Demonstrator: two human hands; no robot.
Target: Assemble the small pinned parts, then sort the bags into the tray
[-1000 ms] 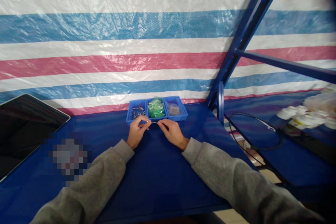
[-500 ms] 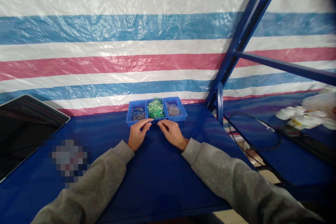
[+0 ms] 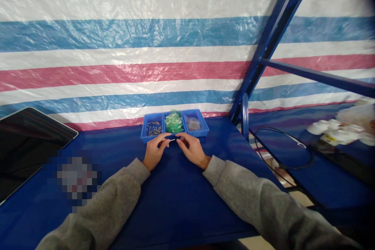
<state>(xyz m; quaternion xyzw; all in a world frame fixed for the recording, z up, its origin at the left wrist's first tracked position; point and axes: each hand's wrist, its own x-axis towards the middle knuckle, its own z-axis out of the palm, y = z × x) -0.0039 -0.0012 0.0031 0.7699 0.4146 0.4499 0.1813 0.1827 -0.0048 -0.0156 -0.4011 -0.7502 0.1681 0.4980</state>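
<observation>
Three blue bins [image 3: 175, 123] just beyond left hand [image 3: 154, 151], right hand [image 3: 191, 150]

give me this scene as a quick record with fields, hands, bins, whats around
left hand: fingertips pinched together just in front of the bins; anything held is too small to tell
right hand: fingertips pinched, almost meeting the left
bins: three small blue bins in a row at the back of the table
left bin: small metal pins
middle bin: green pieces
right bin: pale small parts, unclear
sleeves: grey
left side: dark tablet
right side: black cable, white bottles
backdrop: striped tarp
</observation>
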